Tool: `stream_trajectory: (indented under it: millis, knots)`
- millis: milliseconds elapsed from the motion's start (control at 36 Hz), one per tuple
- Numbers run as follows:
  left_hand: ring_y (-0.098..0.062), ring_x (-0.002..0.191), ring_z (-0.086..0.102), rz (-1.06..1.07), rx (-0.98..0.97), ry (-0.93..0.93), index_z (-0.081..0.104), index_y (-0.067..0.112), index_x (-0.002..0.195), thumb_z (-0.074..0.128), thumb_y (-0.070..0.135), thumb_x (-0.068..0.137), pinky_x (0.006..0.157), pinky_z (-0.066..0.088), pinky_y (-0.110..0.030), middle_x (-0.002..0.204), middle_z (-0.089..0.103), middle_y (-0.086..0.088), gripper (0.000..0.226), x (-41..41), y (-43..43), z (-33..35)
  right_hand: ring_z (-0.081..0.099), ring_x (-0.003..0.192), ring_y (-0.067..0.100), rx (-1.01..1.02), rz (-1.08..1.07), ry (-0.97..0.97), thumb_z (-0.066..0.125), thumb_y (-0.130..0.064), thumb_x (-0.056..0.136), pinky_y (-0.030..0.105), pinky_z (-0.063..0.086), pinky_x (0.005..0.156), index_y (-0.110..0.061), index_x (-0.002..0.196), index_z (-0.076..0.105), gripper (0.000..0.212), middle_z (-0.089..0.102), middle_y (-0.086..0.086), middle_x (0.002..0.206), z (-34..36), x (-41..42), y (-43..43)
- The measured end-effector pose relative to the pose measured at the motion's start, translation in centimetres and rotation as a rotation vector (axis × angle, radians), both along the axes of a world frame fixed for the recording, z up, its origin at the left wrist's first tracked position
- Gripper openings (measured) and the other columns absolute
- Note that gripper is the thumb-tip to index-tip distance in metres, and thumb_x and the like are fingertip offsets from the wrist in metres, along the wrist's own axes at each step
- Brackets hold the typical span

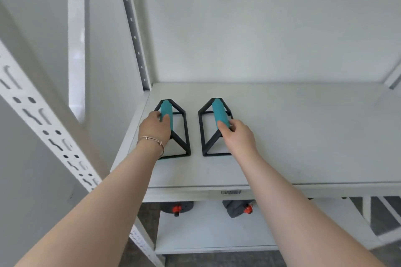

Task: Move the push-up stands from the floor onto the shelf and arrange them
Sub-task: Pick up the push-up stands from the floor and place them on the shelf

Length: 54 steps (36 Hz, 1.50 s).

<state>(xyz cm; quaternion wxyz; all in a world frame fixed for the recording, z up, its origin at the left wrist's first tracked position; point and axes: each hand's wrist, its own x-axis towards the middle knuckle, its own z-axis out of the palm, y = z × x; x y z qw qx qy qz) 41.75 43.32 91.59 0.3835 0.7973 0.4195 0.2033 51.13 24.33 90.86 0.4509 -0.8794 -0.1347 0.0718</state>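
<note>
White shelf [282,136]; black-framed, teal-gripped stands [213,128]

Two push-up stands side by side on the shelf [282,136].

Each has a black angular frame and a teal foam grip running front to back. The left stand [173,128] sits near the shelf's left edge; the right stand [214,128] stands just beside it, apart, roughly parallel. Both rest upright on their bases, each with a hand on its grip.

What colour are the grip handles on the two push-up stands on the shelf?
Teal, on black frames. The head view shows the left stand's handle and the right stand's handle clearly.
</note>
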Motion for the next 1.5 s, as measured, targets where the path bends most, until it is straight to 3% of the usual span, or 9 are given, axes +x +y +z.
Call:
stream_trajectory:
  millis: [83, 139, 222, 417, 583, 722, 1028, 1278, 1500]
  knots:
    - [-0.035, 0.113, 0.051, -0.041, 0.242, 0.083, 0.046, 0.011, 0.137, 0.046, 0.034, 0.095, 0.087, 0.045, -0.041, 0.129, 0.052, -0.014, 0.047, -0.9, -2.1, -0.2, 0.054, 0.122, 0.022, 0.071, 0.012, -0.086, 0.058, -0.048, 0.091, 0.03, 0.042, 0.092, -0.013, 0.142, 0.043, 0.064, 0.058, 0.004, 0.133, -0.7, -0.7, -1.7]
    - [-0.036, 0.122, 0.043, -0.037, 0.395, 0.088, 0.043, 0.01, 0.139, 0.049, 0.031, 0.095, 0.096, 0.041, -0.046, 0.136, 0.046, -0.014, 0.049, -1.7, -4.5, -0.5, 0.045, 0.133, 0.021, 0.116, 0.035, -0.15, 0.059, -0.048, 0.091, 0.032, 0.038, 0.103, -0.016, 0.15, 0.03, 0.073, 0.049, 0.004, 0.144, -1.2, -1.5, -3.5]
    - [-0.039, 0.129, 0.04, -0.072, 0.557, 0.036, 0.047, 0.008, 0.137, 0.056, 0.029, 0.092, 0.103, 0.037, -0.051, 0.142, 0.044, -0.016, 0.051, -3.2, -8.9, -1.5, 0.039, 0.136, 0.021, 0.128, 0.05, -0.246, 0.06, -0.046, 0.091, 0.031, 0.033, 0.107, -0.018, 0.153, 0.023, 0.077, 0.043, 0.005, 0.148, -2.3, -2.8, -6.7]
    - [-0.038, 0.137, 0.037, -0.216, 0.746, -0.054, 0.05, 0.005, 0.133, 0.054, 0.028, 0.09, 0.111, 0.034, -0.053, 0.143, 0.046, -0.02, 0.049, -6.1, -21.2, -5.9, 0.043, 0.132, 0.021, 0.115, 0.077, -0.54, 0.063, -0.034, 0.093, 0.031, 0.038, 0.108, -0.01, 0.149, 0.032, 0.068, 0.047, 0.007, 0.146, -5.6, -6.1, -18.0]
    - [-0.037, 0.14, 0.034, -0.301, 0.684, 0.029, 0.048, 0.004, 0.136, 0.047, 0.033, 0.091, 0.113, 0.032, -0.054, 0.145, 0.046, -0.019, 0.054, -8.3, -31.9, -11.5, 0.045, 0.13, 0.023, 0.062, 0.043, -0.59, 0.065, -0.031, 0.092, 0.034, 0.044, 0.105, -0.006, 0.143, 0.041, 0.061, 0.051, 0.012, 0.139, -11.3, -8.2, -29.4]
    - [-0.039, 0.14, 0.034, -0.397, 0.588, 0.264, 0.046, 0.005, 0.138, 0.063, 0.031, 0.088, 0.114, 0.03, -0.055, 0.147, 0.043, -0.02, 0.059, -9.0, -39.1, -18.9, 0.049, 0.126, 0.027, -0.113, 0.004, -0.457, 0.065, -0.031, 0.091, 0.038, 0.044, 0.104, -0.005, 0.141, 0.043, 0.06, 0.054, 0.013, 0.136, -19.3, -9.9, -38.2]
    - [-0.028, 0.151, 0.004, -0.713, 0.498, 0.757, 0.016, 0.012, 0.153, 0.033, 0.043, 0.099, 0.122, 0.006, -0.047, 0.162, 0.014, -0.01, 0.064, -8.7, -46.4, -38.7, 0.061, 0.109, 0.033, -0.49, -0.031, -0.135, 0.066, -0.037, 0.088, 0.046, 0.055, 0.086, -0.003, 0.133, 0.053, 0.058, 0.064, 0.016, 0.122, -40.7, -11.7, -48.9]
    - [-0.032, 0.148, 0.014, -0.832, 0.406, 0.978, 0.012, 0.012, 0.153, 0.037, 0.047, 0.099, 0.121, 0.016, -0.044, 0.16, 0.017, -0.012, 0.069, -6.6, -46.9, -62.1, 0.056, 0.118, 0.033, -0.711, 0.07, 0.043, 0.06, -0.04, 0.092, 0.044, 0.052, 0.09, -0.005, 0.138, 0.046, 0.059, 0.059, 0.014, 0.13, -63.4, -9.9, -50.6]
    - [-0.034, 0.135, 0.033, -0.827, 0.274, 1.088, 0.013, 0.01, 0.152, 0.042, 0.044, 0.097, 0.108, 0.036, -0.045, 0.148, 0.032, -0.013, 0.071, -5.8, -46.6, -81.8, 0.055, 0.112, 0.035, -0.784, 0.127, 0.181, 0.056, -0.042, 0.093, 0.043, 0.05, 0.087, -0.007, 0.135, 0.044, 0.056, 0.057, 0.015, 0.126, -82.7, -7.8, -49.0]
